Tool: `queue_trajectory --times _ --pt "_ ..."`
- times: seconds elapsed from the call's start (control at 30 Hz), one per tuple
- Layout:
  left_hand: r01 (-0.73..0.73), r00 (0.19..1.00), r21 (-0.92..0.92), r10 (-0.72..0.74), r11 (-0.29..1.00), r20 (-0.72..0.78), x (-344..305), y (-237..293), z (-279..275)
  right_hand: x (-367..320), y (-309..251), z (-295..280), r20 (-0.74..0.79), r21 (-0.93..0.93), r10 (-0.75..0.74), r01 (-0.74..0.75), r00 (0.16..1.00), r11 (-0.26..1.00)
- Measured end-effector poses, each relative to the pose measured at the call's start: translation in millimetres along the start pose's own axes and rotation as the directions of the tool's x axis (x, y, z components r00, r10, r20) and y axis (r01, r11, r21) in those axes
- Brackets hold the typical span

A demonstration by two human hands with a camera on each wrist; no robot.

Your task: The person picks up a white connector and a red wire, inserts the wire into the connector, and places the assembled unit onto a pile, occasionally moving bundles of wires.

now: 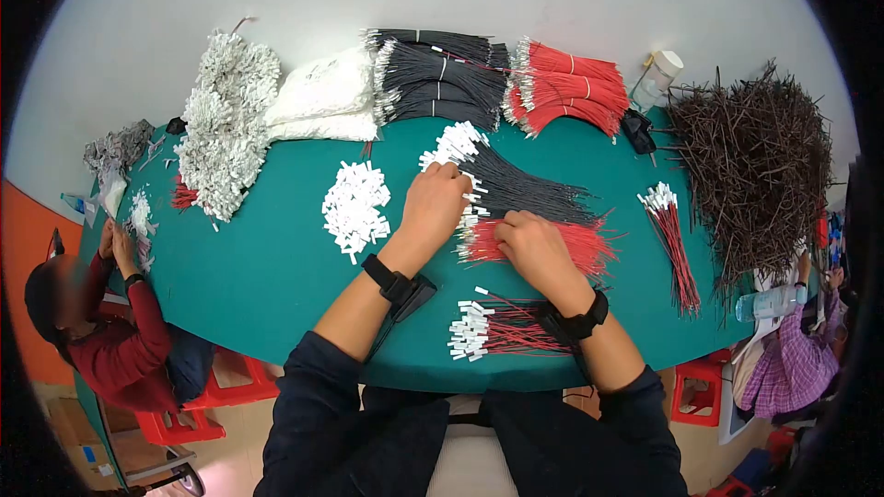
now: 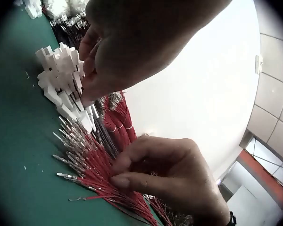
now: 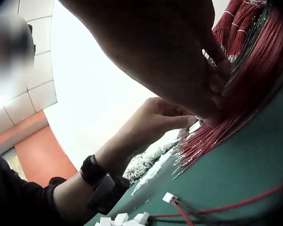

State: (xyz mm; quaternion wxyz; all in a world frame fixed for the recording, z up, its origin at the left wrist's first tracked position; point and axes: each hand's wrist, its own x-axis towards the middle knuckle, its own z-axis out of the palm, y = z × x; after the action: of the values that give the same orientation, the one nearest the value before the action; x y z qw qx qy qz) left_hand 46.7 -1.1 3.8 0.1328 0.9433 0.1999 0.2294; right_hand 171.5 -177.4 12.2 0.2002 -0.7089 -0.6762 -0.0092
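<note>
Red wires (image 1: 594,237) and black wires (image 1: 529,186) lie side by side on the bench (image 1: 267,276), about midway between its near and far edges. From the head view, my left grip (image 1: 436,205) has its fingers bent at the white connectors (image 1: 456,143) capping the black wires, and my right grip (image 1: 537,244) is curled low over the red ones; whether either has caught anything, I cannot tell. With the strands packed so close, I could easily pick up two for one, or drag neighbours out of line. My right wrist's cord (image 1: 566,340) lies by the capped bundle (image 1: 471,331) along the near edge, so pulling that arm back might snag and scatter it. Toward the right edge a clear bottle (image 1: 772,304) lies on its side; a knock could roll it off. In the left wrist view, the bare metal tips (image 2: 68,176) point unevenly, some splayed out over the green, and I'd judge them easy to bend if I press or brush past. In the right wrist view, one red lead (image 3: 236,205) crosses another close to the lens, and a sleeve or strap might hook it. As for writing, the white bags (image 1: 327,87) by the far edge carry faint marks, too blurred to read; no brand or label is legible anywhere.
</note>
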Motion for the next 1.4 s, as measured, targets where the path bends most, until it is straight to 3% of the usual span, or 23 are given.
queue_trajectory --times 0.2,0.27,0.4,0.57,0.63,0.67,0.7,0.73,0.77,0.87,0.97,1.07,1.17,1.2,1.27,1.33,1.4 --pt "-0.099 0.995 0.152 0.101 0.983 -0.003 -0.5 -6.7 13.6 -2.2 5.7 -8.6 -0.036 0.114 -0.005 0.009 0.999 0.993" --pt "-0.115 0.993 0.148 0.117 0.982 -0.005 -1.7 -6.4 10.9 -4.1 5.9 -17.9 -0.072 0.252 0.036 -0.017 0.997 0.968" --pt "-0.151 0.988 0.13 0.154 0.98 -0.01 -1.5 -7.0 6.6 -6.4 6.1 -39.0 -0.142 0.338 0.08 -0.028 0.987 0.941" --pt "-0.17 0.985 0.091 0.172 0.981 -0.022 -1.1 -6.5 -1.2 -7.9 6.6 -51.5 -0.262 0.312 0.071 0.015 0.962 0.95" --pt "-0.176 0.983 0.077 0.178 0.981 -0.031 -1.2 0.9 -14.5 -8.7 -0.8 -63.1 -0.26 0.358 0.151 -0.05 0.954 0.932" --pt "-0.013 1.0 -0.214 0.014 0.977 0.001 -4.7 6.4 -25.7 -9.5 -5.0 -68.4 -0.258 0.382 0.194 -0.084 0.947 0.92" --pt "0.158 0.987 -0.477 -0.136 0.865 0.081 -9.4 12.5 -38.3 -10.1 -9.0 -72.6 -0.26 0.384 0.199 -0.088 0.945 0.919" --pt "0.322 0.945 -0.682 -0.258 0.657 0.198 -14.2 18.4 -48.7 -10.6 -13.4 -76.5 -0.303 0.414 0.202 -0.062 0.932 0.908" --pt "0.326 0.944 -0.68 -0.261 0.656 0.201 -19.5 23.4 -56.2 -11.1 -18.1 -80.1 -0.342 0.442 0.204 -0.035 0.917 0.896" --pt "0.36 0.922 -0.88 -0.264 0.31 0.284 -37.6 34.0 -70.8 -14.2 -35.1 -92.4 -0.343 0.489 0.235 -0.04 0.909 0.872" --pt "0.371 0.908 -0.873 -0.322 0.317 0.269 -52.9 39.4 -70.4 -16.0 -42.7 -94.5 -0.273 0.515 0.29 -0.115 0.917 0.849" --pt "0.373 0.891 -0.873 -0.382 0.313 0.244 -57.8 32.1 -65.1 -9.0 -31.6 -81.7 -0.366 0.246 -0.029 0.126 0.93 0.961" --pt "0.373 0.869 -0.88 -0.444 0.294 0.22 -60.4 26.3 -59.8 1.0 -7.0 -53.6 -0.389 0.134 -0.135 0.201 0.911 0.97" --pt "0.37 0.866 -0.903 -0.434 0.217 0.25 -61.3 27.3 -60.7 2.7 -2.3 -49.7 -0.398 0.078 -0.188 0.237 0.898 0.968" --pt "0.359 0.857 -0.932 -0.417 0.06 0.303 -63.2 27.1 -64.1 0.9 -6.1 -53.8 -0.414 0.164 -0.124 0.208 0.902 0.964" --pt "0.353 0.851 -0.935 -0.425 0.028 0.309 -68.4 28.5 -67.4 -7.7 -18.3 -59.9 -0.408 0.349 0.021 0.134 0.913 0.927" --pt "0.342 0.854 -0.939 -0.406 -0.034 0.326 -69.8 33.8 -69.5 -14.7 -39.8 -78.7 -0.386 0.393 0.064 0.101 0.92 0.914"
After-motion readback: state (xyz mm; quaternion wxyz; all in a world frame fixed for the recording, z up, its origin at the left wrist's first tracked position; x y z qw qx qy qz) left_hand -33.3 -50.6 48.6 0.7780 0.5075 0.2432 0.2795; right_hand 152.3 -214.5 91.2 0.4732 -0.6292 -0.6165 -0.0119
